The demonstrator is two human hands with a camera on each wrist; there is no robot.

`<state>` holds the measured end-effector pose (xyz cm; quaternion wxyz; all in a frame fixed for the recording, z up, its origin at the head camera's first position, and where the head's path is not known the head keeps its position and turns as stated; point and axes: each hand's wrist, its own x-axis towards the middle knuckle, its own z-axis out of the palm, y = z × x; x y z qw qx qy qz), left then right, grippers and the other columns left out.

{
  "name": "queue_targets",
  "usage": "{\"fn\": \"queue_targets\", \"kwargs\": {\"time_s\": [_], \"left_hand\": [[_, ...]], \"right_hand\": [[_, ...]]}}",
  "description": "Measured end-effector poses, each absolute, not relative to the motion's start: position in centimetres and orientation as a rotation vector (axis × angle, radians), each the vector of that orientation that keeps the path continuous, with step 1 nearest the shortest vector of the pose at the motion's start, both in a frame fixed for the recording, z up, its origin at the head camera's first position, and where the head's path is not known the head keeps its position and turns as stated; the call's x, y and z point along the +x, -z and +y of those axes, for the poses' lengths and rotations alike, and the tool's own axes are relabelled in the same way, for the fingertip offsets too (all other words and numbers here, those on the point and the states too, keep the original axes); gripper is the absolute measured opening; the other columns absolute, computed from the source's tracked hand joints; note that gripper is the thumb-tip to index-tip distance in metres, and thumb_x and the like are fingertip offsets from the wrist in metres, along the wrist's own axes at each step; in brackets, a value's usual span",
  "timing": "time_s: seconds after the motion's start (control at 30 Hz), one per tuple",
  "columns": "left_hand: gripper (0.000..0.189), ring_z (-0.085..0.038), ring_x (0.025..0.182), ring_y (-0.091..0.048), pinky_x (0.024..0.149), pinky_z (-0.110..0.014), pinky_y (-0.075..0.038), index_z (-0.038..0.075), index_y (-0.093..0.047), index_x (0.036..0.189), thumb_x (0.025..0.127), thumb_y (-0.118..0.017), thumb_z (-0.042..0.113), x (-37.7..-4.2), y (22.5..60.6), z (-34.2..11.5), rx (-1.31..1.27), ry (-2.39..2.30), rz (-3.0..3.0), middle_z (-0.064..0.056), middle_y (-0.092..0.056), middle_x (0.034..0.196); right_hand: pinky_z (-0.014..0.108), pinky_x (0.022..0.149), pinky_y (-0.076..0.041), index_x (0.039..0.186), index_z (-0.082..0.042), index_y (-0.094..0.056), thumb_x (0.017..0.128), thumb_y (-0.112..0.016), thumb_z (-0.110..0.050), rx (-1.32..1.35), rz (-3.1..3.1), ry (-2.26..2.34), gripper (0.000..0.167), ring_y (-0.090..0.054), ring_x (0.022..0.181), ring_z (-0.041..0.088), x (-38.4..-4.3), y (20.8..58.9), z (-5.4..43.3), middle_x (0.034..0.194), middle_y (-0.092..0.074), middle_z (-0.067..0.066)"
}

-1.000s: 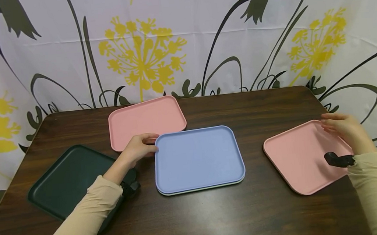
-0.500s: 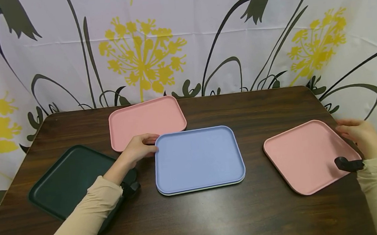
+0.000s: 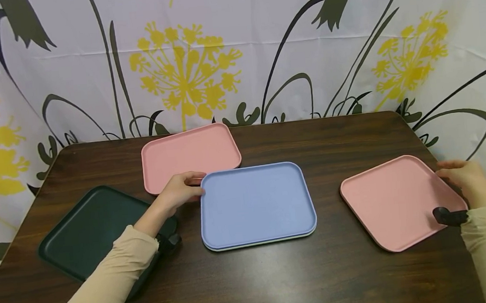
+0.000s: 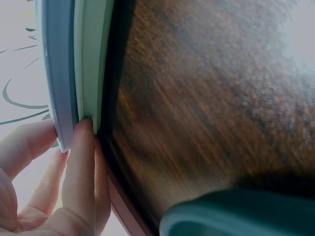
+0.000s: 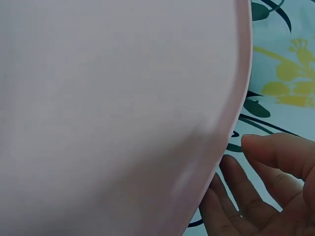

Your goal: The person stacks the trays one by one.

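Note:
A blue tray [image 3: 257, 205] lies on top of a light green tray [image 4: 93, 64], its edge showing beneath. My left hand [image 3: 179, 193] is at the left edge of this stack, near its far left corner. Its fingertips touch the rims of both trays, not wrapped round them. To the right lies a pink tray [image 3: 401, 201], turned at an angle. My right hand [image 3: 468, 179] is beside its right edge. In the right wrist view the thumb stands apart from the pink rim, while other fingertips are close against or partly behind it; contact is hard to tell.
A second pink tray [image 3: 189, 151] lies at the back, just behind the blue one. At the left is a dark green tray [image 3: 95, 229], partly covered by my left arm. The brown wooden table [image 3: 304, 280] meets a flowered cloth [image 3: 286, 48] behind.
My right hand has moved right, from over the right pink tray's far corner to beside its right edge, then slightly nearer to me. The left hand and the trays stay put.

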<state>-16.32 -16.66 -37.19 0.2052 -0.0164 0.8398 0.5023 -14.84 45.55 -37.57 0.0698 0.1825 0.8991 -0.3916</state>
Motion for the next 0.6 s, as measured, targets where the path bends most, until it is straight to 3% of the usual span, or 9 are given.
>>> {"fn": "queue_targets", "kwargs": {"time_s": [0.07, 0.1, 0.17, 0.2, 0.27, 0.33, 0.5, 0.6], "left_hand": [[0.05, -0.037, 0.12, -0.055, 0.095, -0.041, -0.054, -0.005, -0.042, 0.139, 0.091, -0.056, 0.002, -16.36, 37.16, -16.68, -0.046, -1.398, 2.344, -0.029, -0.049, 0.138], [0.05, -0.037, 0.12, -0.056, 0.095, -0.041, -0.054, -0.005, -0.042, 0.139, 0.091, -0.056, 0.002, -16.36, 37.16, -16.69, -0.047, -1.398, 2.345, -0.028, -0.049, 0.138], [0.05, -0.037, 0.12, -0.056, 0.095, -0.041, -0.054, -0.005, -0.042, 0.139, 0.091, -0.056, 0.002, -16.36, 37.13, -16.7, -0.046, -1.401, 2.345, -0.029, -0.049, 0.138], [0.051, -0.037, 0.12, -0.056, 0.095, -0.041, -0.054, -0.005, -0.042, 0.139, 0.091, -0.056, 0.002, -16.36, 37.1, -16.69, -0.042, -1.402, 2.345, -0.029, -0.049, 0.138], [0.051, -0.037, 0.12, -0.055, 0.095, -0.041, -0.054, -0.005, -0.042, 0.14, 0.091, -0.056, 0.002, -16.35, 37.13, -16.69, -0.045, -1.408, 2.34, -0.029, -0.048, 0.138], [0.051, -0.036, 0.12, -0.055, 0.095, -0.041, -0.054, -0.005, -0.042, 0.14, 0.092, -0.056, 0.002, -16.34, 37.16, -16.7, -0.048, -1.412, 2.336, -0.029, -0.048, 0.138], [0.051, -0.036, 0.121, -0.055, 0.094, -0.04, -0.054, -0.004, -0.042, 0.14, 0.092, -0.056, 0.001, -16.33, 37.31, -16.79, -0.059, -1.416, 2.337, -0.028, -0.048, 0.139], [0.051, -0.036, 0.121, -0.055, 0.094, -0.04, -0.054, -0.004, -0.042, 0.14, 0.091, -0.056, 0.001, -16.36, 37.43, -16.85, -0.06, -1.421, 2.335, -0.029, -0.048, 0.138]], "right_hand": [[0.011, 0.062, -0.043, 0.129, 0.002, -0.054, 0.094, -0.053, -0.027, 0.553, 2.741, 1.067, 0.045, -0.047, 0.085, -0.005, -14.87, 37.57, 45.18, 0.109, -0.069, -0.001], [0.012, 0.063, -0.042, 0.133, 0.007, -0.05, 0.094, -0.052, -0.026, 0.561, 2.748, 1.029, 0.051, -0.052, 0.092, 0.005, -14.97, 37.54, 45.04, 0.123, -0.063, 0.015], [0.013, 0.064, -0.038, 0.136, 0.01, -0.043, 0.095, -0.05, -0.026, 0.567, 2.753, 0.952, 0.055, -0.053, 0.107, 0.025, -15.2, 37.43, 44.81, 0.142, -0.036, 0.035], [0.015, 0.065, -0.037, 0.137, 0.014, -0.035, 0.095, -0.049, -0.025, 0.575, 2.74, 0.929, 0.059, -0.049, 0.111, 0.037, -15.3, 37.33, 44.7, 0.143, -0.03, 0.038], [0.018, 0.067, -0.035, 0.137, 0.013, -0.036, 0.095, -0.049, -0.025, 0.589, 2.73, 0.914, 0.058, -0.038, 0.12, 0.048, -15.47, 37.34, 44.81, 0.143, -0.03, 0.038], [0.019, 0.068, -0.036, 0.136, 0.01, -0.041, 0.095, -0.05, -0.027, 0.605, 2.707, 0.927, 0.056, -0.04, 0.116, 0.045, -15.57, 37.34, 44.95, 0.142, -0.031, 0.038], [0.022, 0.071, -0.035, 0.138, 0.01, -0.038, 0.094, -0.051, -0.029, 0.617, 2.679, 0.933, 0.06, -0.041, 0.115, 0.045, -15.53, 37.28, 44.97, 0.143, -0.029, 0.039], [0.021, 0.067, -0.04, 0.137, 0.013, -0.036, 0.094, -0.052, -0.027, 0.587, 2.696, 0.914, 0.061, -0.056, 0.093, 0.028, -15.36, 37.37, 45.0, 0.14, -0.032, 0.04]]}}
